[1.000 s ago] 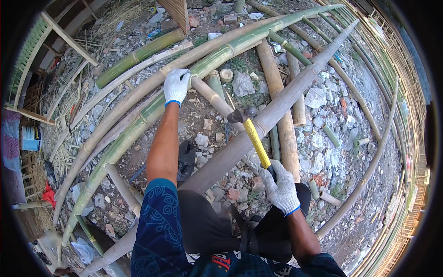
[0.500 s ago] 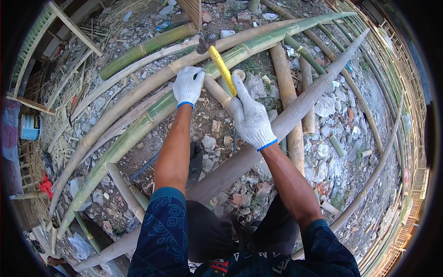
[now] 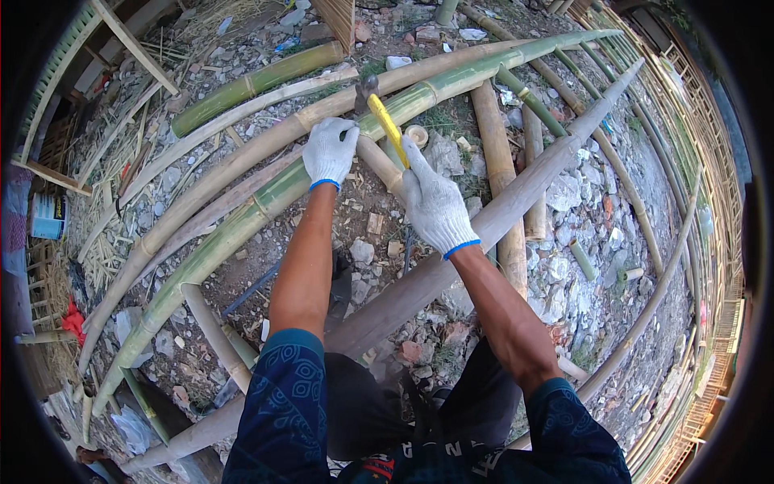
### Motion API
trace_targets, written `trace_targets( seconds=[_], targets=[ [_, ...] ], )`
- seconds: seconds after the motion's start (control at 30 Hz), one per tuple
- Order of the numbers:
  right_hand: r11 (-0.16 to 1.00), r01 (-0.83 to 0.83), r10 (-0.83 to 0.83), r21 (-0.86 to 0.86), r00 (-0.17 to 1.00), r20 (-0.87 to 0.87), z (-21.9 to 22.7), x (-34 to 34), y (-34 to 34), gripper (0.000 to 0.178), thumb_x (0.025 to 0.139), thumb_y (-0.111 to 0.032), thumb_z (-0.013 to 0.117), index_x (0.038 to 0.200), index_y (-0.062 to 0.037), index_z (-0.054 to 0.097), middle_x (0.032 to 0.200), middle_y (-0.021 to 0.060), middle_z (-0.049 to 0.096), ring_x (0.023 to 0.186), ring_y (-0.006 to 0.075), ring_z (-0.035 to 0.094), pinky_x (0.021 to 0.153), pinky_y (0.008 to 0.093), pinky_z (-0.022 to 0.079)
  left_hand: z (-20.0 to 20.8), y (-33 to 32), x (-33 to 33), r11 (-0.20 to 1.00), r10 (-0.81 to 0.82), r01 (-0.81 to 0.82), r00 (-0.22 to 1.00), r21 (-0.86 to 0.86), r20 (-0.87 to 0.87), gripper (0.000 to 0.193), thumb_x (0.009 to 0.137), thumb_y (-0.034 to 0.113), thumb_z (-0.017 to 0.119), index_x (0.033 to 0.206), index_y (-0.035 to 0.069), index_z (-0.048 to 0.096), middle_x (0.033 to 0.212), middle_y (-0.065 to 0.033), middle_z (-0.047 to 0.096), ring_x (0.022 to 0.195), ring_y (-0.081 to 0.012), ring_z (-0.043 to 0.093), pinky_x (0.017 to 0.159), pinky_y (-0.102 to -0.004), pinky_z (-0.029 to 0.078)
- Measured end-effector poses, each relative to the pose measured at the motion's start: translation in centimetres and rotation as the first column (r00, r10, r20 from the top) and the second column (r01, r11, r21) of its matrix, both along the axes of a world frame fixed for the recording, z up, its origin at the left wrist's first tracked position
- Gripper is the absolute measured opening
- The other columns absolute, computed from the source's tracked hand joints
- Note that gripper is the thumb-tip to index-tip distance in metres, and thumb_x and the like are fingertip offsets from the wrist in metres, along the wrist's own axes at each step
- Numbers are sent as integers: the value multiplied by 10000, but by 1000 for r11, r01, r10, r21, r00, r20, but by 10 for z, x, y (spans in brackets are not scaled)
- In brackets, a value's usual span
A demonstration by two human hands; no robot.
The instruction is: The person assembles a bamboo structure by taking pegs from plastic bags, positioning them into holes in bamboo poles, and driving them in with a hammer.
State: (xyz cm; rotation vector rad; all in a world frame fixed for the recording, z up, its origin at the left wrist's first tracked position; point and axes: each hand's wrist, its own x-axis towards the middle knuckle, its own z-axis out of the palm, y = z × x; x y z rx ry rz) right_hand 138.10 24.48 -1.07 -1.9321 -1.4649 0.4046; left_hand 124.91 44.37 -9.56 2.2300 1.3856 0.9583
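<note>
In a white knit glove with a blue cuff, my right hand (image 3: 436, 203) grips the yellow handle of a hammer (image 3: 388, 127). The hammer's dark head points away from me, over the far side of the bamboo. My left hand (image 3: 331, 152), gloved the same way, rests closed at a long green bamboo pole (image 3: 262, 205). Its thumb and fingers are pinched together; whatever they hold is hidden. Just right of that hand, a short brown bamboo crosspiece (image 3: 379, 164) meets the green pole and runs back toward my right hand.
A thick grey pole (image 3: 403, 297) slants across in front of my legs. More bamboo lies beyond, including a short green length (image 3: 254, 87) at the far left. Rubble (image 3: 564, 189) and wood chips cover the ground. A bamboo lattice (image 3: 730, 323) borders the right side.
The hammer's head has shifted slightly right and down, with my right hand moving a little. My left hand stays at the green pole. The whole view has shifted slightly.
</note>
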Motion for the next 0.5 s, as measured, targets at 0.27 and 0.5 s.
trace_targets(
  seconds=[0.27, 0.5],
  targets=[
    [996, -66, 75, -63, 986, 152, -2, 6, 1, 591, 1026, -153, 553, 1602, -124, 422, 923, 298, 706, 825, 464, 707, 738, 565, 562, 5, -2, 3, 998, -3, 5, 1000, -70, 22, 234, 920, 322, 699, 1049, 158, 806, 1154, -87, 742, 1097, -333, 680, 986, -447, 541],
    [982, -51, 29, 181, 992, 120, -14, 12, -5, 580, 1037, -173, 554, 1603, -155, 430, 917, 305, 706, 811, 472, 710, 740, 561, 557, 4, 5, 9, 999, 45, -47, 979, 1, 201, 390, 916, 65, 529, 1287, 77, 650, 1271, -183, 647, 1207, -373, 637, 1048, -486, 513]
  ],
)
